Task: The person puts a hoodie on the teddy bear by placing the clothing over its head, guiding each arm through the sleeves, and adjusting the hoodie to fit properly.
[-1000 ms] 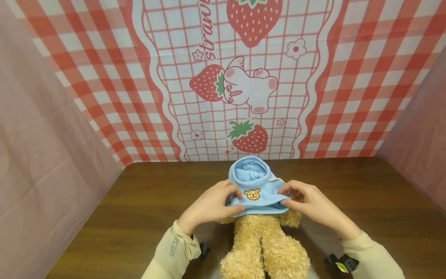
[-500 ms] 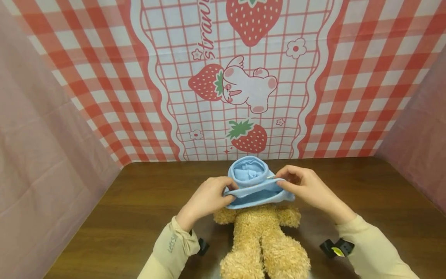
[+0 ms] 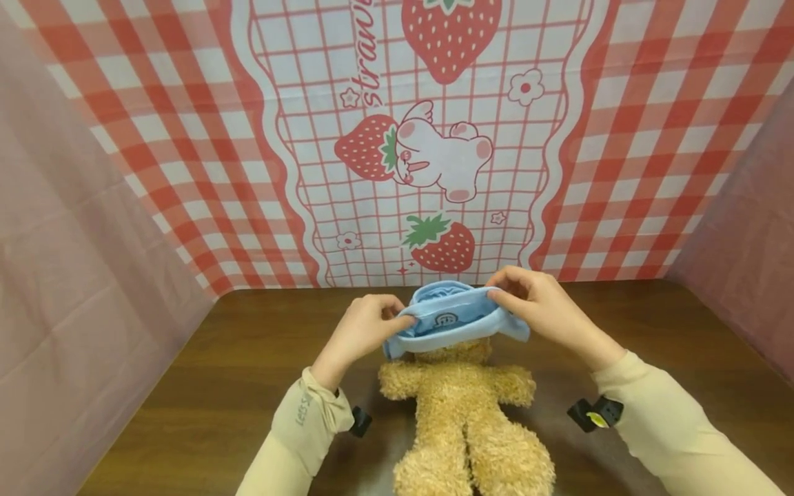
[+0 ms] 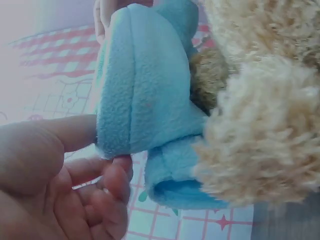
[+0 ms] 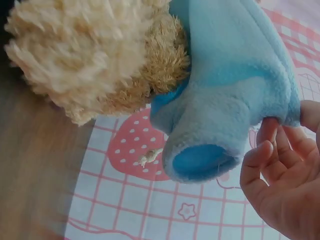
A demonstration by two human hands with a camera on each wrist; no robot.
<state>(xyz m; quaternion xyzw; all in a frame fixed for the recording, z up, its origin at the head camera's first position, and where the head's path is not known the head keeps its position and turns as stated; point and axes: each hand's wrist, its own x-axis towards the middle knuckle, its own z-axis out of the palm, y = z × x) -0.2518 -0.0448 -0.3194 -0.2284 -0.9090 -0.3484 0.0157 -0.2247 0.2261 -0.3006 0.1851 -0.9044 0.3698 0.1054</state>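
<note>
A tan plush teddy bear lies on its back on the table, legs toward me, arms spread. Over its head sits a small light-blue hoodie, its hem lifted and folded back so the inside shows. My left hand pinches the hem's left side between thumb and fingers. The right hand pinches the right side of the same hem. In the wrist views, hoodie sleeves hang with open cuffs beside the bear's furry arms. Most of the bear's head is hidden under the cloth.
The brown wooden table extends to both sides of the bear. Behind it hangs a red-and-white checked cloth with strawberries. Pink drapes flank the left and right. A knotted cord end hangs from the hoodie.
Both hands have moved up and away from me, raising the hoodie's hem off the bear's chest toward its head. The bear's arms and neck area are now uncovered; the hoodie's embroidered front has folded out of sight.
</note>
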